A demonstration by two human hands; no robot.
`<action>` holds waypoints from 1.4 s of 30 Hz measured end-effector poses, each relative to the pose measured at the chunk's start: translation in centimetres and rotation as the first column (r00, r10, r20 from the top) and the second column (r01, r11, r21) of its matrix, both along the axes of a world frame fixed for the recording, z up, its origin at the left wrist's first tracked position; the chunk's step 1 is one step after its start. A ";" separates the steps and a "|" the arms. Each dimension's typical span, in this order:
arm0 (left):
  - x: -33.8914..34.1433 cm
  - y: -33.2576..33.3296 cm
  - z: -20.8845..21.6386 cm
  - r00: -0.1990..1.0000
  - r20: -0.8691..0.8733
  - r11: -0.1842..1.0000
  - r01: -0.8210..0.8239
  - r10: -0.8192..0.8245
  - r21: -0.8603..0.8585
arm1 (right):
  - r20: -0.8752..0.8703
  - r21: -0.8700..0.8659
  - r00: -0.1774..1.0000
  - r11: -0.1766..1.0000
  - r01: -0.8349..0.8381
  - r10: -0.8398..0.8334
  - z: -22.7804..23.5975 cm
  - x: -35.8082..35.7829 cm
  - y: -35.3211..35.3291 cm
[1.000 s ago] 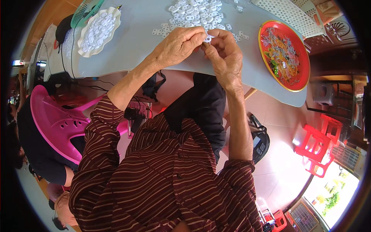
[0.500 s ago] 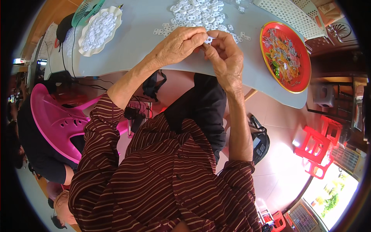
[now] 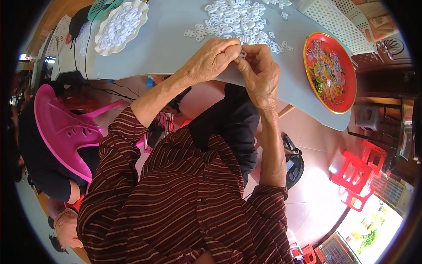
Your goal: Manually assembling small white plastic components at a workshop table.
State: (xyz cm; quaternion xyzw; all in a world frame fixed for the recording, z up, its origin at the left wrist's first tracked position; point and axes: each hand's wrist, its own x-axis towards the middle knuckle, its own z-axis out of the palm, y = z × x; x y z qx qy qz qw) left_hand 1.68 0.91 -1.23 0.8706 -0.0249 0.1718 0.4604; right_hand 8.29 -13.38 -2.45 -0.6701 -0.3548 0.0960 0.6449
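My left hand and my right hand meet at the near edge of a grey table. Together their fingertips pinch one small white plastic piece. Just beyond the hands, a loose heap of the same white pieces is spread on the tabletop. Both forearms come up from my striped maroon shirt.
A white scalloped plate full of white pieces sits at the table's far left. A red patterned tray with small bits lies to the right. A person sits on a pink plastic chair at left. Red stools stand on the floor at right.
The hands stay together over the table edge, fingers shifting slightly on the white piece. Nothing else has visibly moved.
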 end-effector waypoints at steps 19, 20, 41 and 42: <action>-1.0 0.2 0.6 0.978 -0.197 0.963 0.018 -0.073 -0.269 | 0.098 -0.032 0.995 0.999 0.032 -0.028 0.5 -0.8 -0.1; -0.8 0.3 0.6 0.988 -0.139 0.973 0.035 -0.068 -0.228 | 0.099 -0.036 0.995 0.999 0.030 -0.027 0.2 -0.7 0.0; -2.3 -0.5 1.0 0.985 -0.166 0.894 -0.122 0.054 -0.431 | 0.203 0.000 0.938 0.958 0.287 -0.281 8.8 13.1 -0.3; -2.2 -0.6 1.2 0.982 -0.182 0.889 -0.117 0.038 -0.443 | 0.211 0.115 0.914 0.937 0.329 -0.347 9.3 16.3 -0.6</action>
